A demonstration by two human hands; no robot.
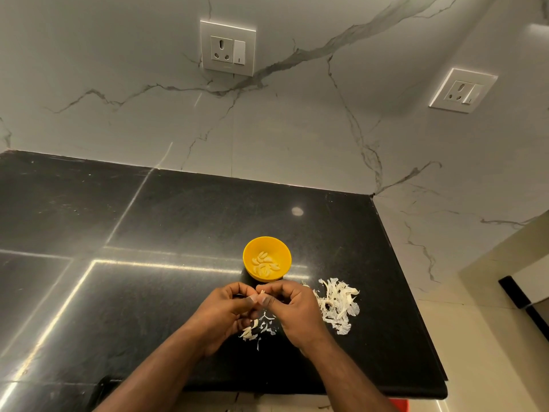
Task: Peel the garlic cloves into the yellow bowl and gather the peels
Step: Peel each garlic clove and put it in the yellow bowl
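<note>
1 yellow bowl [248, 257] (peeled cloves [265, 264] inside); 2 peel heaps [337, 307]; left hand [221, 315] and right hand [292, 310], fingertips together, pinch 1 garlic clove [261, 293] near the bowl.

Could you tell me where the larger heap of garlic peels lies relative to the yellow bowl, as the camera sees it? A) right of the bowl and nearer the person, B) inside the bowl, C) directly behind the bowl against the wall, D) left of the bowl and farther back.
A: the big peel pile lies on the black counter, right of the yellow bowl and nearer the person.
</note>
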